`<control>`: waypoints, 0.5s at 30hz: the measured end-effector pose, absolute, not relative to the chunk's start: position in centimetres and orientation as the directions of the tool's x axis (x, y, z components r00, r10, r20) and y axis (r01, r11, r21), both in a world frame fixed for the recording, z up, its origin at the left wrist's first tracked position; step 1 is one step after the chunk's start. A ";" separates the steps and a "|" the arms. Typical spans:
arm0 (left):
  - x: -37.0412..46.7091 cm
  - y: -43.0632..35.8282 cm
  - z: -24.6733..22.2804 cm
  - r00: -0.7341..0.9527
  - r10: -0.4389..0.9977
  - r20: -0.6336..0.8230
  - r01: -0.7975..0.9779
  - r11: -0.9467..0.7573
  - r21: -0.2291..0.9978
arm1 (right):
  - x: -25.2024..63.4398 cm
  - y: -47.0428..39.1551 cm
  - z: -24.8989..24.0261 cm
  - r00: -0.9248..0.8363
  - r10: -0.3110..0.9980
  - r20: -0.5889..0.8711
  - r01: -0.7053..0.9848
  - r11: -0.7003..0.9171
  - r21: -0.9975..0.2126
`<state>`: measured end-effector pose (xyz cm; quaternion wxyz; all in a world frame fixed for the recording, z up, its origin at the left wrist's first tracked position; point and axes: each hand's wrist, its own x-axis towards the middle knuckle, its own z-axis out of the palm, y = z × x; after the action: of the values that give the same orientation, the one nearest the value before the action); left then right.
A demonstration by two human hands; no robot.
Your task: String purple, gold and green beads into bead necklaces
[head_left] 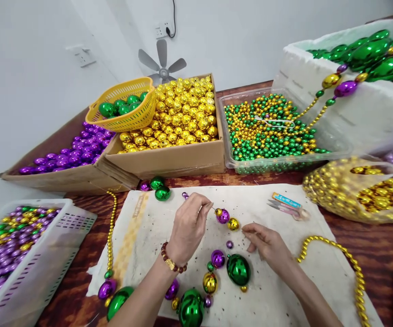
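My left hand, with a beaded bracelet on its wrist, pinches a thin thread between thumb and forefinger. The thread leads to a small gold bead, touching a purple ball; a gold ball is beside them. Just right of that ball, my right hand has its thumb and forefinger together; whatever is between them is too fine to make out. Below lie a large green ball, a purple ball, a gold ball and another green ball, with small beads between them.
A pale cloth covers the table's middle. Snips lie on it. Behind stand a box of gold balls, a yellow basket, a clear bead tub and a foam box. A white basket stands left.
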<state>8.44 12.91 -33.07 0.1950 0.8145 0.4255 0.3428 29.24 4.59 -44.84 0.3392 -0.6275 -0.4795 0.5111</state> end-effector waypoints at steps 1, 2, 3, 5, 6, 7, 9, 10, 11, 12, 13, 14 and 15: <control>8.5 12.9 -32.7 0.411 0.814 0.411 0.562 -0.581 0.589 | 29.5 4.7 -44.4 0.033 0.956 -0.290 0.291 -0.287 -0.913; 8.6 12.9 -32.3 0.418 0.802 0.427 0.564 -0.598 0.570 | 29.8 4.8 -43.7 0.052 0.967 -0.250 0.322 -0.253 -0.912; 8.6 12.9 -31.9 0.426 0.790 0.441 0.565 -0.613 0.552 | 29.9 5.1 -42.9 0.071 0.978 -0.196 0.341 -0.209 -0.917; 8.9 12.9 -31.2 0.441 0.771 0.461 0.565 -0.637 0.525 | 29.8 5.9 -40.8 0.085 0.994 -0.073 0.338 -0.098 -0.936; 9.0 12.9 -30.9 0.450 0.761 0.467 0.562 -0.648 0.514 | 29.5 6.4 -39.8 0.067 0.998 -0.015 0.322 -0.036 -0.946; 9.1 13.0 -30.7 0.461 0.753 0.470 0.559 -0.658 0.504 | 29.1 7.0 -38.8 0.032 0.999 0.039 0.304 0.027 -0.952; 9.4 13.1 -30.3 0.479 0.740 0.472 0.560 -0.672 0.486 | 28.0 8.3 -37.5 -0.078 0.988 0.135 0.304 0.153 -0.940; 9.6 13.1 -30.1 0.486 0.735 0.473 0.561 -0.678 0.476 | 27.4 9.0 -37.2 -0.137 0.975 0.173 0.327 0.209 -0.922; 9.7 13.2 -30.0 0.490 0.729 0.477 0.562 -0.683 0.466 | 26.8 9.6 -37.1 -0.188 0.962 0.199 0.360 0.256 -0.897; 9.8 13.2 -29.8 0.491 0.726 0.482 0.564 -0.687 0.459 | 26.4 10.1 -37.3 -0.231 0.949 0.214 0.398 0.294 -0.869; 9.8 13.3 -29.7 0.491 0.722 0.488 0.564 -0.690 0.453 | 26.1 10.5 -37.6 -0.265 0.938 0.224 0.437 0.324 -0.839; 9.9 13.3 -29.5 0.489 0.718 0.495 0.562 -0.693 0.451 | 25.9 10.8 -37.9 -0.294 0.929 0.227 0.471 0.347 -0.811; 9.9 13.3 -29.2 0.484 0.718 0.501 0.556 -0.694 0.457 | 25.8 11.0 -38.2 -0.313 0.922 0.226 0.498 0.363 -0.788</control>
<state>9.95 13.33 -29.24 0.1171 0.8533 0.3734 0.3446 25.84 11.01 -38.23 0.3451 -0.4735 -0.7498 0.3075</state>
